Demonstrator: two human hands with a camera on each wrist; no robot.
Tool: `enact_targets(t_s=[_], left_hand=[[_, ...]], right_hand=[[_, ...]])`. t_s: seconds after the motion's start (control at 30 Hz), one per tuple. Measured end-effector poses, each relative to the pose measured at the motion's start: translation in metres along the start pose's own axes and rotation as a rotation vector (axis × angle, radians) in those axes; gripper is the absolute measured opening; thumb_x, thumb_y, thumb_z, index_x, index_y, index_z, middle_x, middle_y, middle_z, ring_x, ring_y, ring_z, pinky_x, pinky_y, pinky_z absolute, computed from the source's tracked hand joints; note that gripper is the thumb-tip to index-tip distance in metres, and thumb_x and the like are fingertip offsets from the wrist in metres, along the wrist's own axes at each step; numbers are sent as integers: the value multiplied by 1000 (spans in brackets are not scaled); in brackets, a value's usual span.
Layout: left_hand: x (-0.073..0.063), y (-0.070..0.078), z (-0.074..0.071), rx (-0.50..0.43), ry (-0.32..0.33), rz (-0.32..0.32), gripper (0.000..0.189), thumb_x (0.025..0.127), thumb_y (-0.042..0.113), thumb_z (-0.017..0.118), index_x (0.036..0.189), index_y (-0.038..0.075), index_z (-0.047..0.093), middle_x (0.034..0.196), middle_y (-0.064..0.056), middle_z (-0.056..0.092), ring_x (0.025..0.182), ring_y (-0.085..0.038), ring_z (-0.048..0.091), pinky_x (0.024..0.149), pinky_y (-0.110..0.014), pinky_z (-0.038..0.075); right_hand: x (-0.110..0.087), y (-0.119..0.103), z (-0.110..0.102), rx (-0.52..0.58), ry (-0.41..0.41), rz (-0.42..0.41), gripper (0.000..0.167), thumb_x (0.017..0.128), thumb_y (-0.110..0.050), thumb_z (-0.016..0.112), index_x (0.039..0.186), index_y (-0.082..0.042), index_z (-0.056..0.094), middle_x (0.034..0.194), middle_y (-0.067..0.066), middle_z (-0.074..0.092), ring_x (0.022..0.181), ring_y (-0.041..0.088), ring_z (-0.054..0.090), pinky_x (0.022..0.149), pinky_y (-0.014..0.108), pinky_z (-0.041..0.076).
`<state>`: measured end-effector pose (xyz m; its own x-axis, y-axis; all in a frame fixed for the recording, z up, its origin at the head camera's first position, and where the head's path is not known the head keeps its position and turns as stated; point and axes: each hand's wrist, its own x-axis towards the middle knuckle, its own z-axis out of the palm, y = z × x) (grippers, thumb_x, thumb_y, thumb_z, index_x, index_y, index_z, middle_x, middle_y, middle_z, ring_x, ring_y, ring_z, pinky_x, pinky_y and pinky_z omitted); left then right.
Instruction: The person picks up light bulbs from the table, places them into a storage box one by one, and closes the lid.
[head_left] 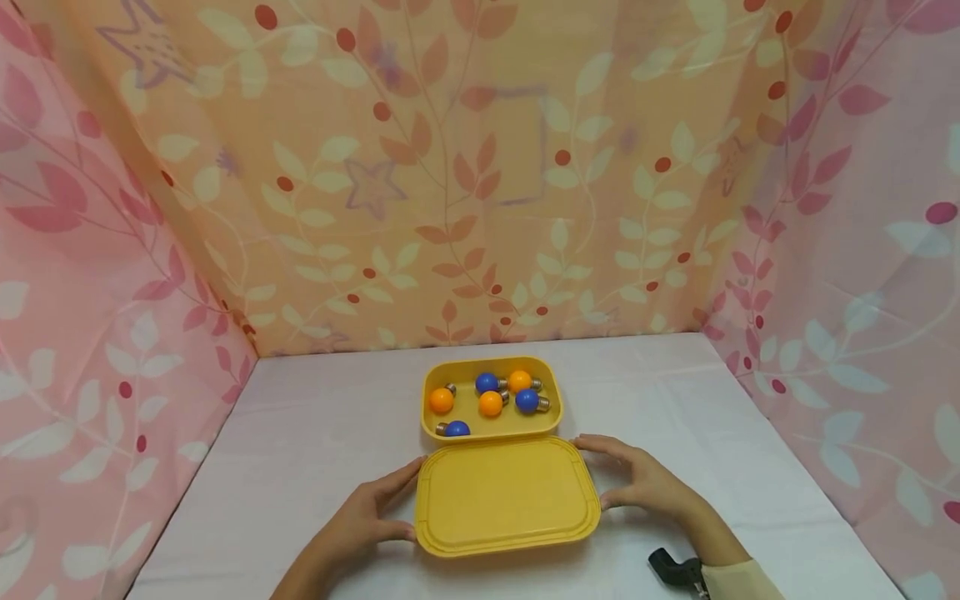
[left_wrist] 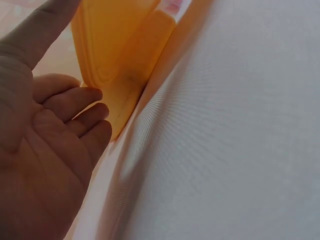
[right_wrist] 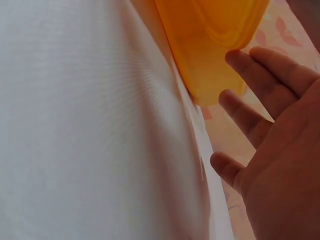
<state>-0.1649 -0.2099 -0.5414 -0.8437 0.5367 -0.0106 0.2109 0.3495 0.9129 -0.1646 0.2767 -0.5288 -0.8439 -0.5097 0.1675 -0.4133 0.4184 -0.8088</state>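
A yellow lid is held level between both hands, its far edge close to the near rim of a yellow box. My left hand grips the lid's left side, thumb at the near corner and forefinger at the far one. On the opposite side my right hand holds it the same way, with fingers at the far right corner and the thumb lower down. Inside the open box lie three orange bulbs and three blue bulbs, all with metal screw bases.
A white cloth covers the table. Patterned curtains rise at the back, left and right. A black device sits at the right wrist, beside a light sleeve.
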Motion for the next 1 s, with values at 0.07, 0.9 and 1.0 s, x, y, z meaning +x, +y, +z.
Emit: enact_targets(t_s=[0.07,0.9,1.0], left_hand=[[0,0,-1,-44,-2,15,91,79,29,88,157,27,42,161,11,39,147,1,32,113,-7,26],[-3,24,-3,-322,170,72,43,104,15,60,147,13,57,149,-5,57,133,-14,58,102,-26,54],[-1,30,-5,-290,196,54,40,104,20,61,144,16,61,147,-2,59,133,-12,58,102,-24,54]], right_hand=[[1,-1,-1,28,10,-13,81,78,-21,90,150,-16,53,153,5,54,144,10,44,113,15,32],[5,-20,0,121,86,-53,46,95,-24,74,140,-16,63,142,0,64,138,12,52,119,51,36],[8,-25,-2,92,111,-34,41,97,-25,71,137,-22,66,139,-3,66,136,11,54,111,75,32]])
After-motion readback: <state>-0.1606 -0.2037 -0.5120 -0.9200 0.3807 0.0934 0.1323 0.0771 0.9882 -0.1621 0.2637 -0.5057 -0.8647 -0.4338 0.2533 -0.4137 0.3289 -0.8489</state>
